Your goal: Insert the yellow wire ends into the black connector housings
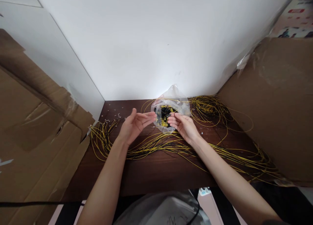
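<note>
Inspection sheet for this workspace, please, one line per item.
Surface: dark brown tabletop.
Job's things: clear plastic bag holding yellow and black pieces.
Clutter: small white bits scattered, mostly back left.
Hands: left hand open beside the bag, contact unclear; right hand pinching a thin dark strand over it.
Cables: yellow and black wires across the tabletop; tangled yellow wires, back right; black cable, lower left.
Surroundings: cardboard boxes both sides, white panel behind.

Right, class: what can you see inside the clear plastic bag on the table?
Inside the clear plastic bag is a jumble of small black and yellow pieces. The right hand blocks part of the view, and whatever lies beneath the top layer is hidden.
</note>
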`<state>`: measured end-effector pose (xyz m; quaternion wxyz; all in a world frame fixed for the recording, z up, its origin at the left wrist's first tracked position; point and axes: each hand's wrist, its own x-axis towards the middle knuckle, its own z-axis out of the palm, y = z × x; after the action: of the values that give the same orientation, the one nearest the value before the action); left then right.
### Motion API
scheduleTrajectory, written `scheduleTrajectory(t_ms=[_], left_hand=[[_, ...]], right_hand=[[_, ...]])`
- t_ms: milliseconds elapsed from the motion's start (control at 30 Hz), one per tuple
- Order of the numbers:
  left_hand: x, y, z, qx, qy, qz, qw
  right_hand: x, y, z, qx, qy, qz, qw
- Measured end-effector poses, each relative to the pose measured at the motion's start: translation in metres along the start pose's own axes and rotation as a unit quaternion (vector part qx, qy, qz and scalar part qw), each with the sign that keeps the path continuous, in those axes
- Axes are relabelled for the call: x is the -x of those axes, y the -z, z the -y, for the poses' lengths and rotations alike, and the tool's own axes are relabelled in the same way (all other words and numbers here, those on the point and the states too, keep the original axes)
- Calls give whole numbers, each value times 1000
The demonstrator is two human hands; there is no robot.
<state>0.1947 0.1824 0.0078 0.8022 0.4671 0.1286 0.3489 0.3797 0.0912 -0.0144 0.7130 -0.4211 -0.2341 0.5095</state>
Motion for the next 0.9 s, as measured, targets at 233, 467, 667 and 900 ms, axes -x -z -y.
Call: scheduleTrajectory(t_ms=[233,467,667,900], left_hand=[[-1,-12,27,-168,68,-8,983],[-3,-17,38,-210,64,-13,976],[-2,-18,38,-223,57,-39,972],[-3,-19,38,-203,79,-40,975]], right_hand=[[3,-3,-1,-9,-49,48,998],[4,-3,-7,29,-44,117,992],[5,-4,-10,73,-25,89,993],[3,-2,-5,48,11,47,998]])
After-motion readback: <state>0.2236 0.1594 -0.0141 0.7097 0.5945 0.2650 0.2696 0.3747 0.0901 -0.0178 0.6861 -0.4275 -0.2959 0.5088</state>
